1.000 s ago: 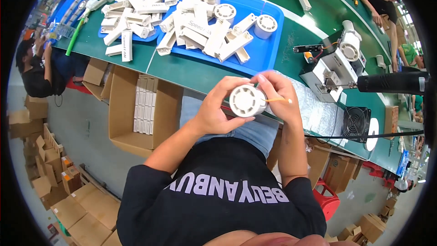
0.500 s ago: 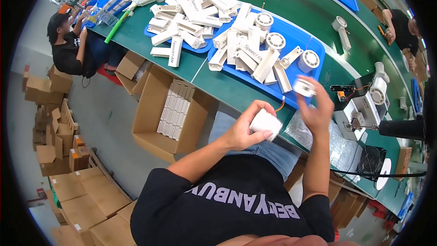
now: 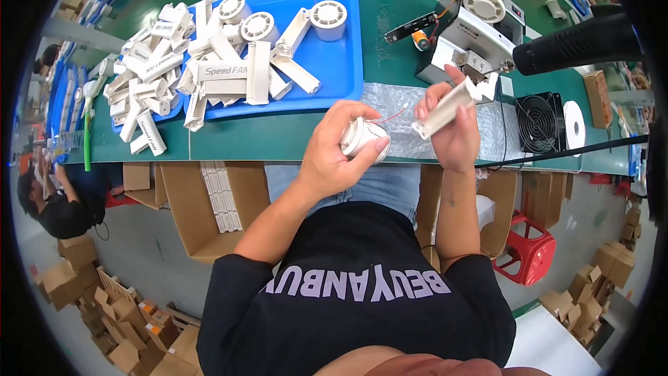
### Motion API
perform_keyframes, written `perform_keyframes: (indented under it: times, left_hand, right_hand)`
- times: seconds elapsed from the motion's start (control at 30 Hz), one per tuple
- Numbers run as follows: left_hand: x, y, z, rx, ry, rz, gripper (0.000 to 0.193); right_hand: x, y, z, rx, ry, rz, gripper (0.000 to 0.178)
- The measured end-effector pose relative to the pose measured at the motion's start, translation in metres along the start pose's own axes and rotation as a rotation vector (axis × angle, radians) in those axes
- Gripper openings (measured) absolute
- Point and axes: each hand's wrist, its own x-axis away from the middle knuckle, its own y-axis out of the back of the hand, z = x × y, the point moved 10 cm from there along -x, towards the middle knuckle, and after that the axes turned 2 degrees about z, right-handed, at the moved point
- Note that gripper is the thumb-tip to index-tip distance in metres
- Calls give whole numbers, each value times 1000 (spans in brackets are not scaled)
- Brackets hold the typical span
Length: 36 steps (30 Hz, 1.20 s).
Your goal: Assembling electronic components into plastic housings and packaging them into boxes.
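My left hand [image 3: 325,154] is closed round a white round fan head [image 3: 359,138], held just above the table's front edge. A thin red wire [image 3: 395,114] sticks out from it toward the right. With its fingers wrapped round the middle, my right hand [image 3: 459,141] grips a long white plastic handle shell [image 3: 445,111], tilted with its upper end to the right. The two pieces are apart. The shell's far end overlaps a grey-and-white bench machine [image 3: 456,45] in the picture; whether they touch I cannot tell.
A blue tray [image 3: 341,49] carries white handle shells and several fan heads. More shells are piled farther left. Bubble wrap [image 3: 407,101] lies under my right hand's area, beside a black fan [image 3: 540,122] and a black tube [image 3: 577,43]. An open carton [image 3: 181,216] stands below the table.
The view has swung to the right. My right hand has turned, so the shell now shows its length rather than mostly its end. My left hand still holds the fan head.
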Motion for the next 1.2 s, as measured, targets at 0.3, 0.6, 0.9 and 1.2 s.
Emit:
perform_keyframes:
  times: [0.3,0.6,0.9,1.2]
  left_hand:
    - [-1,9,-15,-80,-12,-11,31]
    - [0,-2,-21,-171,-58,89,30]
    - [5,-10,-6,-50,117,158,31]
    - [11,-11,12,120,262,158,35]
  right_hand:
    - [3,-34,48,1244,211,212,45]
    - [1,-57,49,1548,421,273,54]
    - [12,-83,55,1859,700,362,41]
    - [39,-92,59,1831,1053,388,36]
